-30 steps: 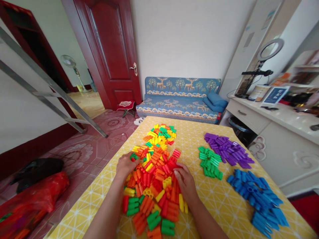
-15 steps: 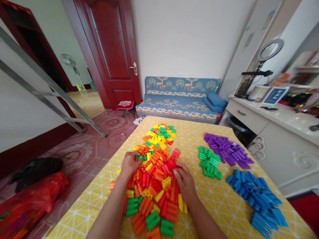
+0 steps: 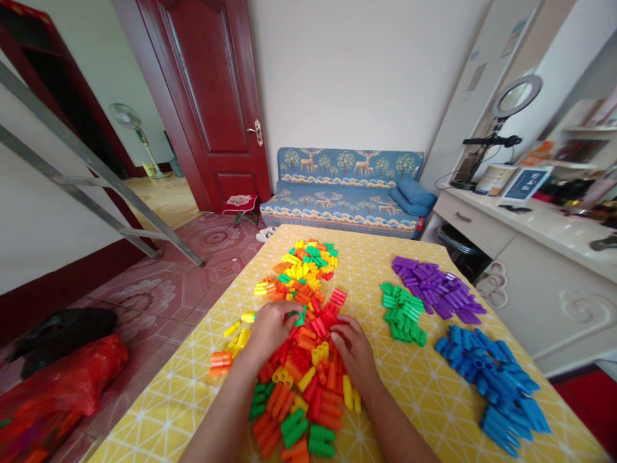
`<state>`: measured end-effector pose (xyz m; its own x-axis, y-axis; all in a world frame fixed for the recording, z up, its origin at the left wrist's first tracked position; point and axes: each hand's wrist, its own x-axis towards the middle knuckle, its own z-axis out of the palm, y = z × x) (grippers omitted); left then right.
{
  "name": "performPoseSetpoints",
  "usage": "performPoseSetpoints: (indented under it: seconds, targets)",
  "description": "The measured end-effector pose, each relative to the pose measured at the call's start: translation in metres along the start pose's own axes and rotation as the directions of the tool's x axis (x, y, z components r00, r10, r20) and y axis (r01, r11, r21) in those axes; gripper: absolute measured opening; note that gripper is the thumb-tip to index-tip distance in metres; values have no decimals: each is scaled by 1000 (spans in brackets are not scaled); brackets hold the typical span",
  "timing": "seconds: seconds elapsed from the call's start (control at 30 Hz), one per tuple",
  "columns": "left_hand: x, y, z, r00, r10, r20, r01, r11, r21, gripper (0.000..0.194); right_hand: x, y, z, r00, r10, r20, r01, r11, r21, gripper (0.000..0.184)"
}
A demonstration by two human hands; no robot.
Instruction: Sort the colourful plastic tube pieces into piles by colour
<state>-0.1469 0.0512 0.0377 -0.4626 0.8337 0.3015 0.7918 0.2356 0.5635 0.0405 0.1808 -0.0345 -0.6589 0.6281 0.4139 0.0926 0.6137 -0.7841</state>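
Observation:
A long mixed heap of red, orange, yellow and green plastic blocks [image 3: 308,360] runs down the middle of the yellow table [image 3: 424,386]. My left hand [image 3: 272,328] rests on the heap's left side, fingers curled round a green block [image 3: 299,316]. My right hand [image 3: 354,354] lies on the heap's right side, its fingers bent onto red blocks; whether it grips one is hidden. A few yellow and orange blocks [image 3: 226,350] lie loose left of my left hand.
Sorted piles lie to the right: green blocks [image 3: 402,312], purple blocks [image 3: 436,286] and blue blocks [image 3: 496,379]. A white desk [image 3: 540,257] stands beside the table's right edge. A blue sofa [image 3: 342,193] and a red door [image 3: 212,103] are behind; a metal ladder [image 3: 96,173] leans at left.
My left hand moved right and inward over the heap and closed on a green block. Some yellow and orange blocks now lie loose at its left. My right hand barely shifted.

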Motion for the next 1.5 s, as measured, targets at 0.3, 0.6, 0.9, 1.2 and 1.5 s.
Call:
performPoseSetpoints:
  seconds: [0.3, 0.6, 0.9, 1.2, 1.5]
  targets:
    - [-21, 44, 48, 978, 186, -97, -206, 934, -293, 23, -1, -6, -3, 984, -168, 52, 162, 981, 104, 36]
    - [-28, 34, 11, 978, 122, -170, -144, 982, -125, 28, -2, -1, 0, 998, -59, 9, 57, 988, 142, 15]
    - [-68, -62, -48, 981, -188, -43, 189, 982, 20, 49, -2, -4, 1, 1000, 4, -16, -1, 991, 137, 16]
    - [-45, -6, -16, 966, -191, -177, 134, 948, -290, 40, -4, -2, 1, 990, 126, -58, -103, 947, 303, 38]
    - [-30, 54, 24, 983, 66, 170, -46, 992, -119, 30, -9, -5, -3, 995, 78, 59, -97, 873, 478, 43]
